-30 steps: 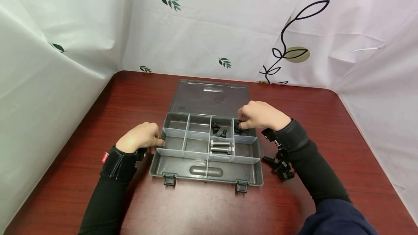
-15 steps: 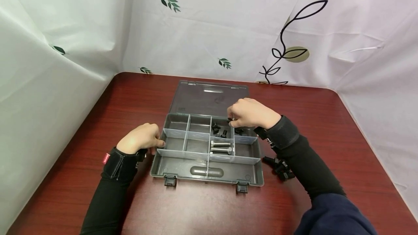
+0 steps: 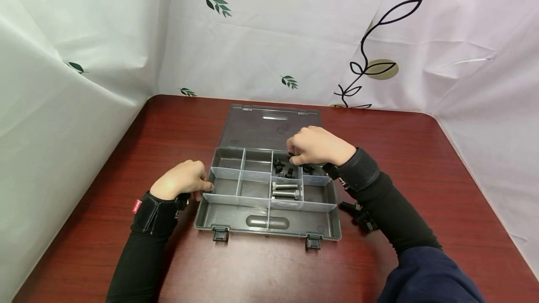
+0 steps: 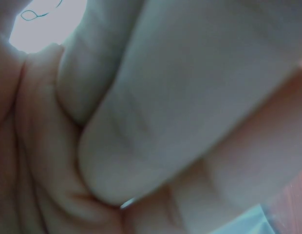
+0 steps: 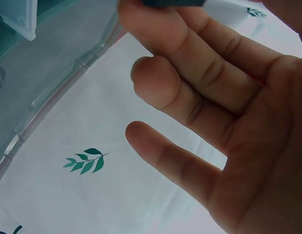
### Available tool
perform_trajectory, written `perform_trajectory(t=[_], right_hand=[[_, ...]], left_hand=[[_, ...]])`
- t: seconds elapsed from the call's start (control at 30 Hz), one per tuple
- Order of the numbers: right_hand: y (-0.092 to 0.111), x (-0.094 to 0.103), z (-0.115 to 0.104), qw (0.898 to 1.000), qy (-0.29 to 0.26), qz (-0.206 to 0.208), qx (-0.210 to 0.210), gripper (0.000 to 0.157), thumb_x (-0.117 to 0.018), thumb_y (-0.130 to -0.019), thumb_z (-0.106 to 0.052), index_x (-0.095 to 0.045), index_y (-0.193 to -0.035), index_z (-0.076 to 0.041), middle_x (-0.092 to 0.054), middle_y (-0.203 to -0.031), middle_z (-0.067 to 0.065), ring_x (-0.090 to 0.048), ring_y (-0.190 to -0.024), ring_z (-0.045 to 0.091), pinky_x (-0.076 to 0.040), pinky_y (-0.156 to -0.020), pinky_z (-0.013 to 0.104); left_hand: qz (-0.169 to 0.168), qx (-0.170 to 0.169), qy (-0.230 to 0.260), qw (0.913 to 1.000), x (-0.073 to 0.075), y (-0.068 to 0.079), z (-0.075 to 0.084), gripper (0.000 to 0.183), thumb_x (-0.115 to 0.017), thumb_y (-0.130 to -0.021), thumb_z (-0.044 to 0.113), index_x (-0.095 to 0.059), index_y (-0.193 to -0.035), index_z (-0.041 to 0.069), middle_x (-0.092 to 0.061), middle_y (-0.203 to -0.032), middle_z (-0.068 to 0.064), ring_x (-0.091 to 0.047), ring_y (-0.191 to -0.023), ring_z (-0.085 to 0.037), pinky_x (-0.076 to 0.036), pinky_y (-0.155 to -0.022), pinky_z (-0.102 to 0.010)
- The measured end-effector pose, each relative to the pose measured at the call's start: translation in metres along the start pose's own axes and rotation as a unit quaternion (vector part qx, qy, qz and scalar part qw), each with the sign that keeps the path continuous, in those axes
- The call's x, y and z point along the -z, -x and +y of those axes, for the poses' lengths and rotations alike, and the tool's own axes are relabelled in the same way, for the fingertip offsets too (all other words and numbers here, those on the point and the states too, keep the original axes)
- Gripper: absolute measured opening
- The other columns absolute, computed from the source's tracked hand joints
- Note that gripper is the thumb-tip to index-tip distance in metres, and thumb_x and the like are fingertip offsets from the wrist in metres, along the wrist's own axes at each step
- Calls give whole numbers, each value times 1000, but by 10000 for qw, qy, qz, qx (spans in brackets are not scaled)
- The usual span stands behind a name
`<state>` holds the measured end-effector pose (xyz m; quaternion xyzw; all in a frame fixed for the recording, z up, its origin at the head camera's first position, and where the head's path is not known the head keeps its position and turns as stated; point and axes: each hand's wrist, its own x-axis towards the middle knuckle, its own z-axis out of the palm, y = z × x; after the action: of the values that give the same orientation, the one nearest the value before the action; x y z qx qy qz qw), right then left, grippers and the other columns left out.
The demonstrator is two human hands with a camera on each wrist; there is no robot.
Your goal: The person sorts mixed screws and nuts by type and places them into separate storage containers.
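Note:
A grey plastic compartment box (image 3: pixel 242 233) lies on the table with its lid folded back. At its left wall, my left hand (image 3: pixel 182 180) holds the edge, thumb inside and fingers outside; the left wrist view shows those fingers (image 4: pixel 141 126) curled. My right hand (image 3: pixel 318 147) is over the third back compartment and pinches a small black bolt (image 5: pixel 173 2), mostly cut off in the right wrist view. Below it in that compartment lie several black bolts (image 3: pixel 289 173). More black bolts (image 3: pixel 309 169) lie in the back right compartment, partly behind my hand. Silver bolts (image 3: pixel 286 194) fill a middle-row compartment.
A loose pile of black bolts (image 3: pixel 360 216) lies on the reddish table (image 3: pixel 278 270) right of the box, partly covered by my right forearm. The see-through lid (image 3: pixel 261 127) lies flat behind the box. White cloth (image 3: pixel 252 36) hangs behind and at both sides.
My right hand has moved left from the back right compartment to the third one, bringing the small black bolt along. My left hand has stayed at the box's left wall.

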<state>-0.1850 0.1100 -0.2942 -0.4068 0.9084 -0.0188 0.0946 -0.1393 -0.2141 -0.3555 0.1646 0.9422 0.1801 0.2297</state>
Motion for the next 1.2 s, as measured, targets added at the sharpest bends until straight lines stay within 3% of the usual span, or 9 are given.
perform_trajectory(t=[0.57,0.73,0.9,1.2], right_hand=[[2,0,3,9999,62,98,-61,20,-65,-84,-31,-65,-95,-14,-56,-72,-7,-54,-68,10,-44,-68,33],[6,2,4,9985,319,271,-352,44,-64,-80,-49,-65,-112,-18,-64,-90,-1,-59,-87,19,-43,-81,41],[12,9,7,9971,345,426,-524,65,-64,-76,-58,-57,-128,-20,-59,-124,5,-49,-117,29,-30,-100,49],[15,10,11,9970,460,465,-421,66,-65,-77,-55,-55,-131,-19,-57,-127,7,-50,-117,28,-37,-93,48]], left_hand=[[47,-58,-44,10000,3,-1,4,22,-62,-83,21,-63,-62,15,-57,-50,4,-57,-49,-13,-44,-58,-30],[52,-80,-26,10000,2,-1,4,22,-63,-83,21,-63,-62,15,-56,-50,4,-58,-50,-13,-44,-58,-30],[40,-70,-10,10000,2,0,3,22,-62,-83,21,-62,-62,15,-57,-50,5,-58,-49,-14,-45,-58,-30],[-6,-23,7,10000,1,2,1,23,-62,-85,22,-63,-63,15,-57,-51,5,-56,-49,-12,-44,-57,-30]])
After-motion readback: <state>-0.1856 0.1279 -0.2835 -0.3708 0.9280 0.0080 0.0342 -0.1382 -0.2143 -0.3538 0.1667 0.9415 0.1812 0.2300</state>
